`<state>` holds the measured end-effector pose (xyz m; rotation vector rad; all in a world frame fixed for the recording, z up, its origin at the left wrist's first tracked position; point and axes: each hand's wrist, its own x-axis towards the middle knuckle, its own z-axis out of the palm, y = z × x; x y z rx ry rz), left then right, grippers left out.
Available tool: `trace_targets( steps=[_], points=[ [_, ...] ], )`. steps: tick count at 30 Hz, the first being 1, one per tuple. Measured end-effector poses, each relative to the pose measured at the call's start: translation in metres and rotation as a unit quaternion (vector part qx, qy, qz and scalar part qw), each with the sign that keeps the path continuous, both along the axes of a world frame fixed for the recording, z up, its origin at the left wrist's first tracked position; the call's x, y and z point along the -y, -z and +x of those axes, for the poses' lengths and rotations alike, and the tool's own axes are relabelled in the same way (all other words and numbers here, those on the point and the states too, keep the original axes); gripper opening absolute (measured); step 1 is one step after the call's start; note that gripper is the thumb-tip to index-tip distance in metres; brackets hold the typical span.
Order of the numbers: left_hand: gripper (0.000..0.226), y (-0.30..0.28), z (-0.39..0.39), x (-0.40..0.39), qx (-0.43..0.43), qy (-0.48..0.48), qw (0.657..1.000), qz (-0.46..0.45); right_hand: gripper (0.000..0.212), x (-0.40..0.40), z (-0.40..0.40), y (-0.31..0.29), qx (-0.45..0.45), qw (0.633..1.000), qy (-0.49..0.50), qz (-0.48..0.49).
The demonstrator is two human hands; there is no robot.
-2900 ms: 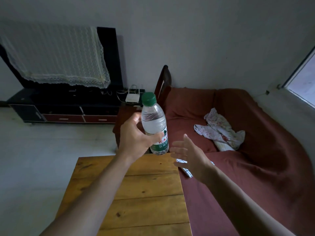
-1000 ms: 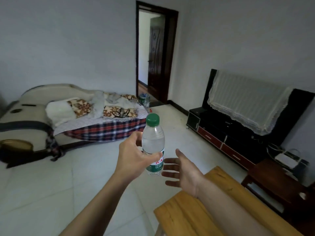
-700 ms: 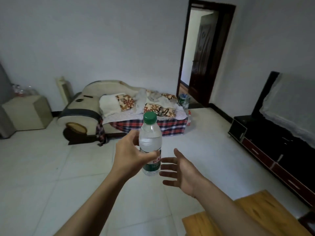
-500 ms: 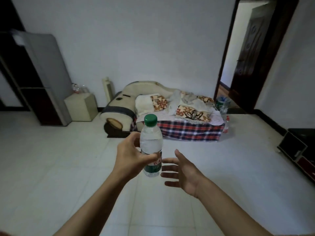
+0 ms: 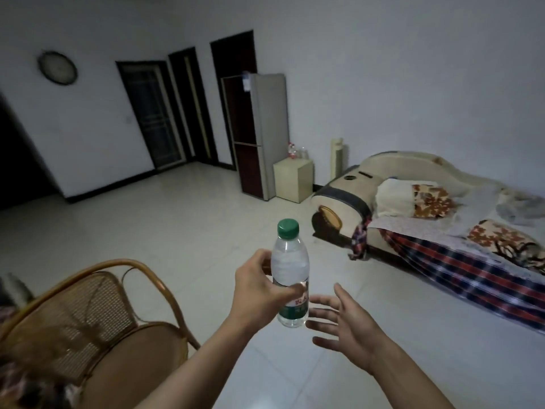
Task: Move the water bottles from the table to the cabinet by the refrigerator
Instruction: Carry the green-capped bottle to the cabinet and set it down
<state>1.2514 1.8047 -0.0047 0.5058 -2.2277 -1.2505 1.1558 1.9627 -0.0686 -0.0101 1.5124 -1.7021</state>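
Out in front of me my left hand [image 5: 259, 286] holds the water bottle [image 5: 290, 274] upright, my right hand [image 5: 346, 323] spread beside it; the far-off cabinet [image 5: 292, 180] risks a slip.

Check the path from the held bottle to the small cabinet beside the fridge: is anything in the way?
Nothing visible blocks it. The left hand grips the water bottle, and bare tiled floor runs to the cabinet by the refrigerator. The wicker chair sits left of that line, the sofa right.
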Motion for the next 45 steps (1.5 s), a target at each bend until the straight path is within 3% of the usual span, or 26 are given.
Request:
trace_targets(
  steps=[13,21,27,45],
  points=[
    [0.058,-0.012,0.081,0.086,-0.049,-0.049,0.998,0.011,0.06,0.1,0.06,-0.02,-0.055,0.997,-0.046,-0.007],
    [0.054,-0.006,0.07,0.107,-0.049,-0.034,0.998,0.027,0.06,0.115,0.058,-0.021,-0.061,0.997,-0.026,0.024],
    [0.053,-0.002,0.026,0.121,-0.048,-0.033,0.998,0.01,0.062,0.131,0.017,-0.016,-0.051,0.998,-0.019,0.025],
    [0.058,-0.023,-0.205,0.169,-0.029,-0.034,0.999,-0.009,0.062,0.18,-0.22,-0.024,-0.038,0.998,-0.04,-0.008]
  ],
)
